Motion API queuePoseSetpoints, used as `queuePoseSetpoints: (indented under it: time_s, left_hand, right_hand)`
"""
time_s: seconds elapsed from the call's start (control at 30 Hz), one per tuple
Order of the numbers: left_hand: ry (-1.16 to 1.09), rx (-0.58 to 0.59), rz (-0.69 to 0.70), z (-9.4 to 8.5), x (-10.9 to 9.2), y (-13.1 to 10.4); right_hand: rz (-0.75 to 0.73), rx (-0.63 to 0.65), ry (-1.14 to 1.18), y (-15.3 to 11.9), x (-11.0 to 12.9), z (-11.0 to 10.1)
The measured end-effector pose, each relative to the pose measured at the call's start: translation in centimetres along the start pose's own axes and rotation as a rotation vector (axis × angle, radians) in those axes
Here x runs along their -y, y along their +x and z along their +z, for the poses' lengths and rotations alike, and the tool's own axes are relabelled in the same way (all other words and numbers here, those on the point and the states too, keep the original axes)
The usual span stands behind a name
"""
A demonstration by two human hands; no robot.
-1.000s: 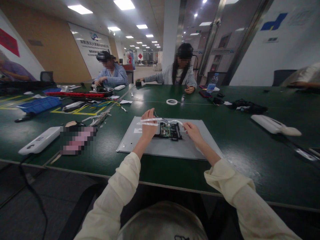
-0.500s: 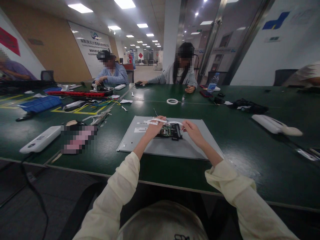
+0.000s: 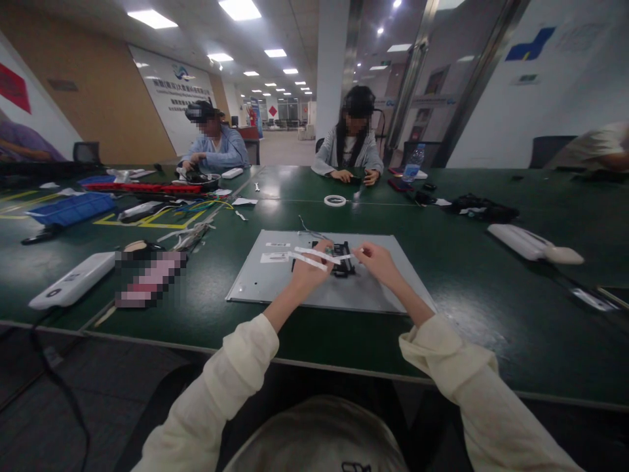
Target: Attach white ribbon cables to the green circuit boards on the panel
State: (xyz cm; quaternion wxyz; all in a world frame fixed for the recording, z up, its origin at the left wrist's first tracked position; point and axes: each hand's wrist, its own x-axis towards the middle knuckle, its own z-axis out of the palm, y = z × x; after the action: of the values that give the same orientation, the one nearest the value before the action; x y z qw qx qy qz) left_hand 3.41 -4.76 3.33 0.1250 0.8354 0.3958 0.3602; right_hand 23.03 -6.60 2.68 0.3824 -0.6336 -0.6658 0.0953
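My left hand [image 3: 312, 272] is closed above a black plastic frame with a circuit board [image 3: 344, 267], gripping white tape strips [image 3: 314, 253] that run across its fingers and back. To its right, my right hand [image 3: 377, 263] pinches the end of a strip that stretches between the two hands. The frame lies on a flat grey metal panel [image 3: 265, 285] with white labels [image 3: 275, 257] on its left part. Thin wires [image 3: 308, 228] stick out past the panel's far edge. My left fingertips and part of the frame are partly hidden.
A white tape roll [image 3: 335, 200] lies beyond the panel. Left are a white power bank [image 3: 73, 280], a blurred pink item [image 3: 152, 280] and a blue tray [image 3: 71, 208]. A white device [image 3: 533, 244] lies right. Two co-workers sit across the table; a water bottle [image 3: 413, 162] stands there.
My left hand has turned and come slightly nearer, so the strips now slant across its back. My right hand moved slightly left. The co-worker opposite has brought both hands together.
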Motion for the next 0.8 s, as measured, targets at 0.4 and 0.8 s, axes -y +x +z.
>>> queuePoseSetpoints:
  time_s: [0.4,0.8]
  left_hand:
    - [0.271,0.075,-0.030,2.2,-1.0,-1.9]
    - [0.404,0.090,0.054,3.0,-0.3,-2.1]
  right_hand:
    - [-0.079,0.090,-0.331,-0.4,-1.1,0.4]
    - [-0.041,0.150,-0.527,-1.2,-0.7,0.9]
